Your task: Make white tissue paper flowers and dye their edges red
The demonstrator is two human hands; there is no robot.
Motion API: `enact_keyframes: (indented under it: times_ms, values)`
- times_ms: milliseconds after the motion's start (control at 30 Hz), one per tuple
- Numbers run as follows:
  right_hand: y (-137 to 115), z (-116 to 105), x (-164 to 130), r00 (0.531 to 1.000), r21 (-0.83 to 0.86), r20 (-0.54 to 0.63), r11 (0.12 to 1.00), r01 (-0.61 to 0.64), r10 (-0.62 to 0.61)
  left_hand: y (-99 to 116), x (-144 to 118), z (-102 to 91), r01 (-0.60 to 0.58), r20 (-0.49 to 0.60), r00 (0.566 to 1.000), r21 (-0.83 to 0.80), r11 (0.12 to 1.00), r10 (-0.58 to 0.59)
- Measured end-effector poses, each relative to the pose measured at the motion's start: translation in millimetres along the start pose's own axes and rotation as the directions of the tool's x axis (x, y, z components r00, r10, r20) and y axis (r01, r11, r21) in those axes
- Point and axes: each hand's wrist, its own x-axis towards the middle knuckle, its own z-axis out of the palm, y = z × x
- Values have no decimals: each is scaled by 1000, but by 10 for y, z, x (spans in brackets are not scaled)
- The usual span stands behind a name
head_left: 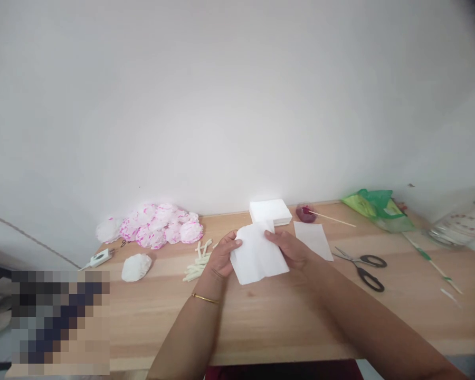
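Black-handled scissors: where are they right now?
In the head view, the black-handled scissors lie flat on the wooden table, right of the right hand, beside the loose white paper sheet.

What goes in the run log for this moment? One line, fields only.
left hand: grips white tissue sheet | right hand: grips same sheet | nearby: tissue stack, scissors | surface: wooden table

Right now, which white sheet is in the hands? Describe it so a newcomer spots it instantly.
On the wooden table, look at the middle near the wall, just in front of the white tissue stack. The held sheet sits between the left hand and right hand. Unlike the loose sheet lying flat to its right, it is lifted and pinched at both edges.
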Motion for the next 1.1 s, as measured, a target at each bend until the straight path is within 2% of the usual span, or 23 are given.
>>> enact_keyframes:
  times_ms: [100, 167, 267, 367, 467, 567, 633, 667, 733, 800, 867, 967, 1100]
  values:
    - [-40, -155, -3, 989, 149, -120, 986, -69, 87, 34, 46, -48, -13, -37, 999, 0, 1000, 13]
    - [-89, -232, -19, 977, 123, -189, 990, -75, 97, 46, 73, -61, -33, -80, 996, 8, 999, 33]
    - [-144, -293, -45, 957, -55, -284, 996, -75, 56, 26, 112, -56, -97, -173, 979, 69, 993, 108]
    - [-164, -314, -53, 925, -305, -370, 952, -36, -83, -28, 147, -37, -150, -258, 950, 120, 981, 177]
    - [-165, -301, -51, 883, -555, -398, 832, -17, -247, -101, 174, -14, -131, -301, 942, 67, 989, 145]
    - [-145, -223, -56, 828, -732, -427, 677, -78, -365, -172, 185, 19, -106, -312, 945, 0, 994, 101]
    - [-109, -129, -63, 808, -795, -407, 601, -83, -426, -205, 179, 51, -99, -311, 946, -16, 995, 90]
    - [-84, -74, -68, 814, -818, -364, 574, -46, -453, -214, 172, 70, -97, -309, 947, -22, 995, 85]
    - [-27, 37, -78, 856, -835, -222, 545, 80, -466, -220, 152, 112, -94, -301, 950, -31, 995, 80]
    - [29, 128, -85, 892, -802, -44, 548, 237, -451, -211, 129, 151, -96, -289, 954, -34, 995, 82]
    - [71, 184, -89, 897, -740, 70, 581, 339, -436, -199, 111, 181, -105, -279, 956, -38, 994, 90]
    - [95, 208, -97, 899, -674, 107, 633, 380, -425, -193, 105, 202, -108, -264, 961, -61, 992, 88]
    - [50, 164, -118, 887, -681, 15, 645, 347, -461, -203, 126, 185, -99, -243, 967, -101, 990, 72]
